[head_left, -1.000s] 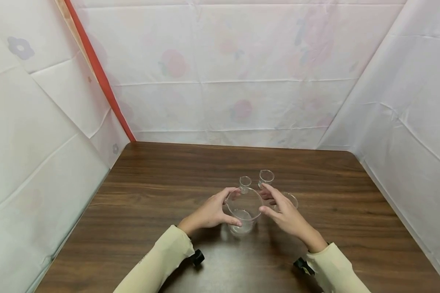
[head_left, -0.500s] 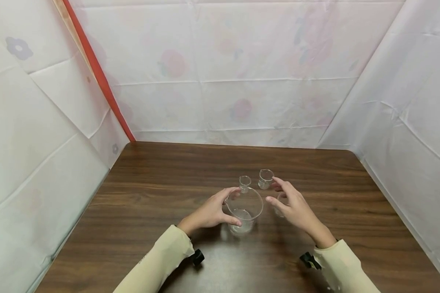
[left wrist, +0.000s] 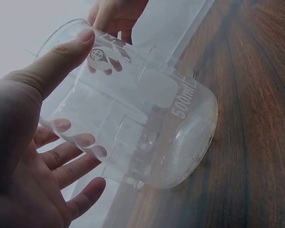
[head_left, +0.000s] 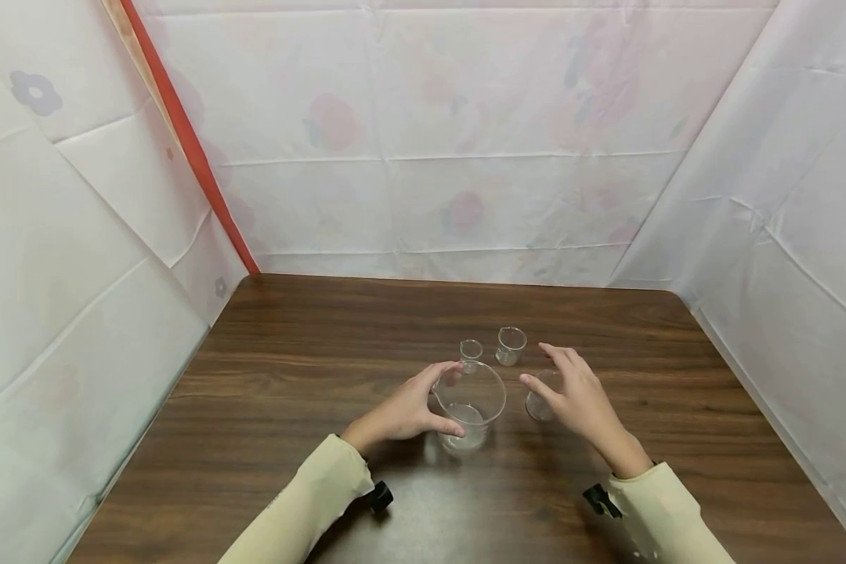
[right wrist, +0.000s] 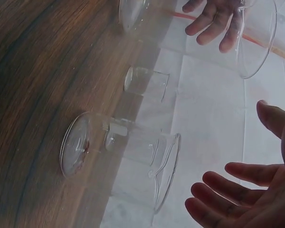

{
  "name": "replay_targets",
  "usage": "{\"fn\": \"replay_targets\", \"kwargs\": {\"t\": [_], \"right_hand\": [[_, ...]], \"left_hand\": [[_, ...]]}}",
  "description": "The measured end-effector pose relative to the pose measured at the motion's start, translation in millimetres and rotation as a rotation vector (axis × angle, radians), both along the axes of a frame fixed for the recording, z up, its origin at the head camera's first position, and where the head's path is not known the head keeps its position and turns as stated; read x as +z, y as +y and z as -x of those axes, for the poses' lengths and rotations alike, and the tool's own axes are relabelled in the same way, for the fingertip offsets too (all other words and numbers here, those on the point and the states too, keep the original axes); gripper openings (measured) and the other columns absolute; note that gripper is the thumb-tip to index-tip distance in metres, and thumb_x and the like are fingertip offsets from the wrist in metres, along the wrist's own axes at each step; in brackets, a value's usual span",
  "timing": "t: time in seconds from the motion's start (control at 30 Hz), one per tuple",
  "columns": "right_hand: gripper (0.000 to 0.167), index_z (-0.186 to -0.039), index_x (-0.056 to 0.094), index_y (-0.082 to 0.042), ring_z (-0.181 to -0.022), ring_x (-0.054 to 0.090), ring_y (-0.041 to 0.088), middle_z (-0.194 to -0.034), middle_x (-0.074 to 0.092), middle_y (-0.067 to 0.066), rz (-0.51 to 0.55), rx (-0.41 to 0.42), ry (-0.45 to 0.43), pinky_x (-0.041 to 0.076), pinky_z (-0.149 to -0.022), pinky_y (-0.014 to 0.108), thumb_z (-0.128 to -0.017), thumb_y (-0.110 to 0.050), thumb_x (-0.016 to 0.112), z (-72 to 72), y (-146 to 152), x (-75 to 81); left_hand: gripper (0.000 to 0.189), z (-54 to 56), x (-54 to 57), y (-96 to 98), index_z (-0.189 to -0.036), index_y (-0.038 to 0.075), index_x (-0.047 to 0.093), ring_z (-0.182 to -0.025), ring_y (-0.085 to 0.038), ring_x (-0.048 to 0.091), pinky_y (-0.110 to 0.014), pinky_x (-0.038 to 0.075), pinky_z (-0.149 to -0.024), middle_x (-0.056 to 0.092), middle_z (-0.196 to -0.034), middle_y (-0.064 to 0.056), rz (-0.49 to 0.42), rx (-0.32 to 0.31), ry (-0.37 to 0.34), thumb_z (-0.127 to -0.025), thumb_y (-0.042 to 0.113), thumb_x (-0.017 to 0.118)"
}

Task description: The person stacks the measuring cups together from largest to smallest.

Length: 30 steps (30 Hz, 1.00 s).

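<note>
My left hand holds a large glass beaker, marked 500ml in the left wrist view, with the thumb on its near side and the fingers round its far side. The beaker stands upright on the wooden table. To its right, my right hand hovers with fingers spread beside a smaller glass beaker, partly hidden behind the hand. In the right wrist view that smaller beaker stands apart from the open fingers. Nothing is in the right hand.
Behind these stand a small beaker and an even smaller one, the latter partly overlapped by the large beaker's rim. The brown wooden table is bounded by white printed cloth walls on three sides.
My right hand has moved from the large beaker's right rim away to the right, beside the second beaker. My left hand and the beakers have stayed where they were.
</note>
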State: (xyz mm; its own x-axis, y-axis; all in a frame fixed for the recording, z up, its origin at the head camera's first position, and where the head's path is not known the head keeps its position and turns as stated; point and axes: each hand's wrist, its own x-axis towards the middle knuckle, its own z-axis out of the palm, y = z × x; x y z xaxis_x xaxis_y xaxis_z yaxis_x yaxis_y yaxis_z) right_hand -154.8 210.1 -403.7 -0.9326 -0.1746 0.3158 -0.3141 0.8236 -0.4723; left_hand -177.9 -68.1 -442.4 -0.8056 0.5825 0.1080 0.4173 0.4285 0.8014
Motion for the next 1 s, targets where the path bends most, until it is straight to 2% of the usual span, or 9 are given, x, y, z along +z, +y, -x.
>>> {"fn": "replay_targets", "kwargs": {"t": [0.23, 0.43, 0.7, 1.0], "right_hand": [[0.063, -0.134, 0.052, 0.002, -0.115, 0.054, 0.041, -0.126, 0.058, 0.024, -0.062, -0.045, -0.014, 0.046, -0.093, 0.059, -0.087, -0.036, 0.072, -0.3, 3, 0.1], [0.066, -0.132, 0.053, 0.005, -0.111, 0.056, 0.044, -0.122, 0.058, 0.027, -0.117, -0.086, -0.054, 0.047, -0.089, 0.059, -0.087, -0.04, 0.071, -2.3, 5, 1.8], [0.069, -0.131, 0.054, 0.006, -0.108, 0.058, 0.044, -0.121, 0.059, 0.027, -0.169, -0.127, -0.111, 0.049, -0.086, 0.058, -0.087, -0.044, 0.07, -2.0, 8, -4.5], [0.075, -0.133, 0.052, 0.006, -0.11, 0.057, 0.047, -0.124, 0.056, 0.03, -0.227, -0.182, -0.241, 0.049, -0.081, 0.062, -0.087, -0.05, 0.068, -1.0, 11, -6.1]], "left_hand": [[0.092, -0.8, -0.6, 0.3, -0.146, 0.012, 0.039, -0.129, -0.02, 0.051, -0.046, 0.043, -0.106, 0.053, -0.142, -0.01, -0.005, 0.005, 0.004, -0.071, 0.034, 0.087], [0.092, -1.8, 0.7, -0.6, -0.145, 0.013, 0.038, -0.13, -0.021, 0.051, -0.046, 0.042, -0.107, 0.054, -0.141, -0.006, 0.006, 0.0, 0.001, -0.071, 0.037, 0.086], [0.094, -0.8, 0.9, -0.3, -0.146, 0.01, 0.038, -0.13, -0.02, 0.051, -0.046, 0.04, -0.109, 0.054, -0.142, -0.007, 0.024, -0.003, -0.012, -0.071, 0.039, 0.086], [0.093, 0.7, 1.6, -1.1, -0.144, 0.013, 0.039, -0.13, -0.022, 0.051, -0.047, 0.038, -0.11, 0.055, -0.14, -0.012, 0.008, -0.009, -0.026, -0.069, 0.038, 0.088]]}}
